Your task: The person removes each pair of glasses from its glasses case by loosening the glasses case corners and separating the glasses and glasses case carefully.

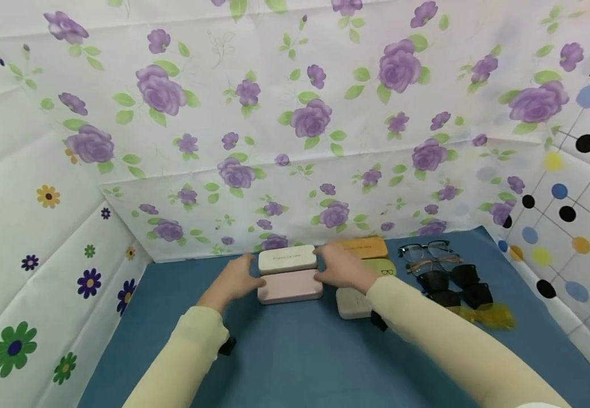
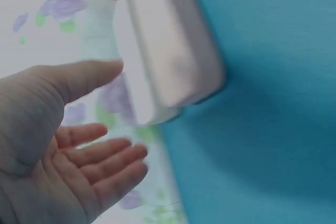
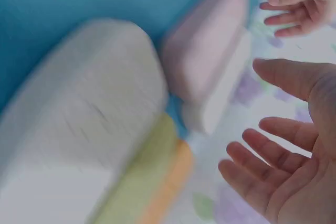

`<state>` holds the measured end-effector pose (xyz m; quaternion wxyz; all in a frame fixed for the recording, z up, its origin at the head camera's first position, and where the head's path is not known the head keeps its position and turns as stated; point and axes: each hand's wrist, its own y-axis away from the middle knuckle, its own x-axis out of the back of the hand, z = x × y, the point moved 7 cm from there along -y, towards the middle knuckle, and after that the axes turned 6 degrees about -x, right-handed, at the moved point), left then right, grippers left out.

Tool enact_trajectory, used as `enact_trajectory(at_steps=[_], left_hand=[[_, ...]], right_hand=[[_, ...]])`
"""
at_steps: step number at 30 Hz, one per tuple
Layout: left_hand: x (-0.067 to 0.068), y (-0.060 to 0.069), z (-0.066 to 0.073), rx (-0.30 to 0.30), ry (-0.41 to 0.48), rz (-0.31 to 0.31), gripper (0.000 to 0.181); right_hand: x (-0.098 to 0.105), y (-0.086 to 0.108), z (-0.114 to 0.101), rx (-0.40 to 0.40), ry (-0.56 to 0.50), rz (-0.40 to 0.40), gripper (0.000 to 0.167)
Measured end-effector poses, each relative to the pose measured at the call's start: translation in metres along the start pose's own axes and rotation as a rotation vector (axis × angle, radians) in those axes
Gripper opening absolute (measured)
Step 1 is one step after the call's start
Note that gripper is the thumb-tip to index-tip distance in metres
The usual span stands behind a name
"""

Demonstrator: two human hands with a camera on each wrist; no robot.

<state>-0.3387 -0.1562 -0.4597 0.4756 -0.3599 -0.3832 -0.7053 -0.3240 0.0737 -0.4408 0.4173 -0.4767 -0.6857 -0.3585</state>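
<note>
A pink glasses case (image 1: 290, 286) lies directly in front of a white glasses case (image 1: 287, 259), with the two against each other near the back wall. My left hand (image 1: 235, 279) is at their left ends, thumb and fingers spread; in the left wrist view a gap shows between that hand (image 2: 79, 145) and the cases. At their right ends is my right hand (image 1: 343, 266), partly covering the orange and green cases behind it. The right wrist view shows this hand (image 3: 289, 150) with parted, loosely bent fingers and nothing held.
Right of the pair stand an orange case (image 1: 363, 247), a green case (image 1: 383, 267) and a greyish-white case (image 1: 352, 305). Farther right lie clear glasses (image 1: 424, 249), brown-framed glasses (image 1: 435, 263), dark sunglasses (image 1: 464, 276) and yellow-lens glasses (image 1: 496, 317). Floral cloth (image 1: 274, 192) backs the blue table (image 1: 295, 362).
</note>
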Motion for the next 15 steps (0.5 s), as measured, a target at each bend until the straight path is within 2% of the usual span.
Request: enact_trajectory(at_steps=[2,5,8,12,15], left_hand=[[0.018,0.0,0.004,0.0,0.004,0.051,0.077],[0.043,0.002,0.013,-0.015,0.001,0.166,0.076],[0.061,0.007,0.024,-0.051,-0.06,0.291,0.074],[0.068,0.014,0.043,-0.119,-0.174,0.416,0.075],[0.067,0.016,0.052,-0.14,-0.234,0.486,0.079]], right_hand=[[0.024,0.002,0.005,-0.028,-0.034,0.027,0.062],[0.055,0.006,0.018,-0.056,-0.048,0.1,0.06],[0.079,0.018,0.032,-0.067,-0.01,0.225,0.057],[0.096,0.04,0.053,-0.104,0.067,0.399,0.058],[0.098,0.052,0.066,-0.16,0.079,0.462,0.061]])
